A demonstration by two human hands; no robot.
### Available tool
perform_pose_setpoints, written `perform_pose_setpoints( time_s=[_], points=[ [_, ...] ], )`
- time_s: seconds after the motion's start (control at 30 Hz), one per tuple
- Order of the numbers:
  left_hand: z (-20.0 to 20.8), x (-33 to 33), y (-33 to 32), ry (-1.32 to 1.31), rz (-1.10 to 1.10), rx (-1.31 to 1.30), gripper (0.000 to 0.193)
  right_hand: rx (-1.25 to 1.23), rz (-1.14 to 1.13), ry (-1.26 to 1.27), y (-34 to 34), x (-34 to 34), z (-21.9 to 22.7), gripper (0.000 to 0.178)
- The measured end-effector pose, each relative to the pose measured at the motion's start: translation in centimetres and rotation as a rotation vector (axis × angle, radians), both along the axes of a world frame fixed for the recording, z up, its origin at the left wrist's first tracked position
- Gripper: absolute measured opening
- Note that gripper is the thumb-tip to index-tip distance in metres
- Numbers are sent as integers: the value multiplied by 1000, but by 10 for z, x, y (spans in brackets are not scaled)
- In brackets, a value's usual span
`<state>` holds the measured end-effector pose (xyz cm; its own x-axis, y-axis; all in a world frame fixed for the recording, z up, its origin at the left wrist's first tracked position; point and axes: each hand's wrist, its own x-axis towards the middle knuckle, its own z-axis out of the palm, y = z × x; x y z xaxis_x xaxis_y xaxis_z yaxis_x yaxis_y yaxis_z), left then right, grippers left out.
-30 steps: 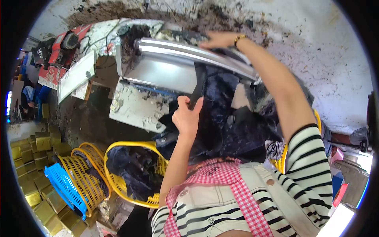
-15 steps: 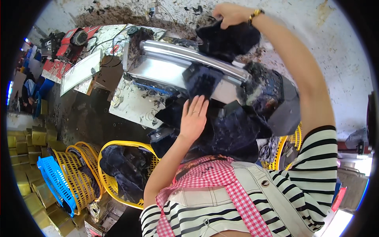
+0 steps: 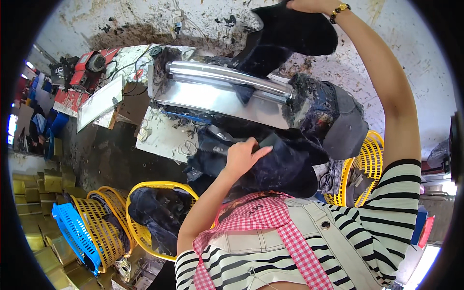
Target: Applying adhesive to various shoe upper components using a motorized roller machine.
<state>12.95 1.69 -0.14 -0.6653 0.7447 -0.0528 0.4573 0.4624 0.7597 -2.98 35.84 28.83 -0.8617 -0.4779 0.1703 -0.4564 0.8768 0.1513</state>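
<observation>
My right hand (image 3: pixel 309 5), at the top edge of the picture, is closed on a dark, soft sheet piece (image 3: pixel 299 31) and holds it up behind the machine. That piece runs down to a silver roller (image 3: pixel 227 77); its narrow tail (image 3: pixel 245 93) shows on the near side, over the shiny metal plate (image 3: pixel 208 95). Nearer to me, my left hand (image 3: pixel 243 157) rests at a heap of similar dark pieces (image 3: pixel 280 169) on my lap. Its fingers curl at the edge of a piece beside a small stiff flap (image 3: pixel 273 140), with the thumb stretched out.
A yellow basket (image 3: pixel 137 229) of dark pieces stands at my left, with more yellow baskets and a blue one (image 3: pixel 72 232) beyond. Another yellow basket (image 3: pixel 344 186) stands at my right. A red machine (image 3: pixel 87 67) sits on the white bench at the far left.
My right hand has risen and drawn most of the dark piece through to the far side of the roller. My left hand has left that piece and come back to the heap.
</observation>
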Motion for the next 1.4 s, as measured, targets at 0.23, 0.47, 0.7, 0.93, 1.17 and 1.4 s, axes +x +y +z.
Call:
perform_pose_setpoints(
  time_s=[0.23, 0.47, 0.7, 0.93, 1.17, 1.4],
  points=[
    [-5, -6, -8, 419, 74, 534, 9, 30, -560, 1, 19, -9, 16, 36],
    [1, -48, -12, 477, 396, 408, 7, -254, -293, 256, 75, -12, -12, 44],
    [-8, -111, 3, 555, 474, 17, 19, 10, -175, 514, 69, -48, -103, 43],
    [0, -128, 16, 628, 486, -151, 20, 317, -170, -86, -26, -44, -207, 10],
    [34, -118, -22, 631, 339, -117, 18, 416, -264, -106, -34, -55, -195, 14],
    [45, -131, -20, 321, 340, 29, 22, 294, -507, 144, 88, -38, -130, 31]
  ],
)
